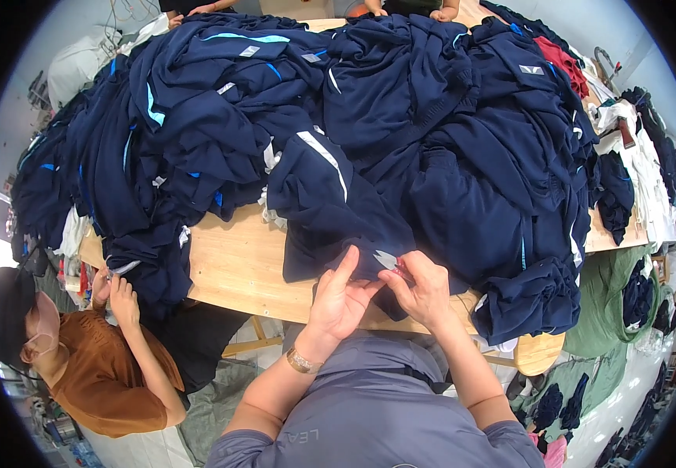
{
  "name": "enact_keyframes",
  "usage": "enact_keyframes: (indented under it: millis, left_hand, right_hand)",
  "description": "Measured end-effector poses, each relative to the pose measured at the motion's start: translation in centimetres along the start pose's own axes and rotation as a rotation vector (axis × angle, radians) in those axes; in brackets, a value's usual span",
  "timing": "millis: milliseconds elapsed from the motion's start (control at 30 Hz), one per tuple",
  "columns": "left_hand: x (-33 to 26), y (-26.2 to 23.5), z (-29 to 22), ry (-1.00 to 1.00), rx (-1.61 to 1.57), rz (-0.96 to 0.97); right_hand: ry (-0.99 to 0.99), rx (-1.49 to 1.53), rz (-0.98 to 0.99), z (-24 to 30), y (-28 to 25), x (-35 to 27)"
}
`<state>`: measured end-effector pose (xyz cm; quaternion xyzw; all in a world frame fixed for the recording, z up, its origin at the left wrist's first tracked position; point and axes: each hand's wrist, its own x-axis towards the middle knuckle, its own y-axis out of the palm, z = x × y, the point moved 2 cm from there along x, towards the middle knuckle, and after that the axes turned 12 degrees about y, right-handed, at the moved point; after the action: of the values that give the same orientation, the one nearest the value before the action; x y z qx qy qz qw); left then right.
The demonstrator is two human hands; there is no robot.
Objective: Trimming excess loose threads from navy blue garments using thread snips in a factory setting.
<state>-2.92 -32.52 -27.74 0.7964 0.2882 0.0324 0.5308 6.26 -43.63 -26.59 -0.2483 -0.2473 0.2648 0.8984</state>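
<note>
My right hand (424, 290) is closed around a pair of thread snips (385, 259), whose pale metal blades point up and left. They lie close over the near edge of a navy garment (346, 226) with a white stripe. My left hand (340, 303) grips that garment's near edge, thumb raised against the cloth and fingers curled toward the snips. Part of the cloth between my fingers is hidden. The garment trails back from my hands onto a large heap of navy garments (400, 86), some with light blue or white trim.
The heap covers most of a pale wooden table (229, 257). At the left, a person in a brown top (112, 374) handles navy cloth. Other people's hands (443, 11) rest at the far edge. Green cloth (603, 304) hangs at the right, near white garments (642, 171).
</note>
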Motion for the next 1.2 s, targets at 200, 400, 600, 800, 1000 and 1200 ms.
enact_keyframes:
  millis: [200, 400, 600, 800, 1000, 1200]
  left_hand:
    - [-0.2, 0.2, 0.1, 0.018, -0.002, -0.018]
    - [-0.3, 0.6, 0.2, 0.039, 0.029, -0.014]
    - [-0.4, -0.1, 0.7, 0.151, 0.12, 0.084]
    - [-0.4, 0.5, 0.6, 0.151, 0.187, 0.1]
    - [-0.4, -0.1, 0.5, 0.221, 0.32, 0.119]
    - [-0.4, 0.5, 0.7, 0.185, 0.236, 0.093]
  right_hand:
    - [0.057, 0.058, -0.014, -0.2, -0.1, -0.1]
    - [0.33, 0.576, -0.074, -0.2, 0.4, -0.3]
    - [-0.111, 0.056, -0.087, 1.3, 0.0, 0.7]
    - [0.315, 0.48, 0.004, -0.6, 0.8, 0.7]
    - [-0.031, 0.159, -0.015, 1.0, -0.3, 1.0]
    - [0.356, 0.508, -0.035, -0.3, 0.8, 0.6]
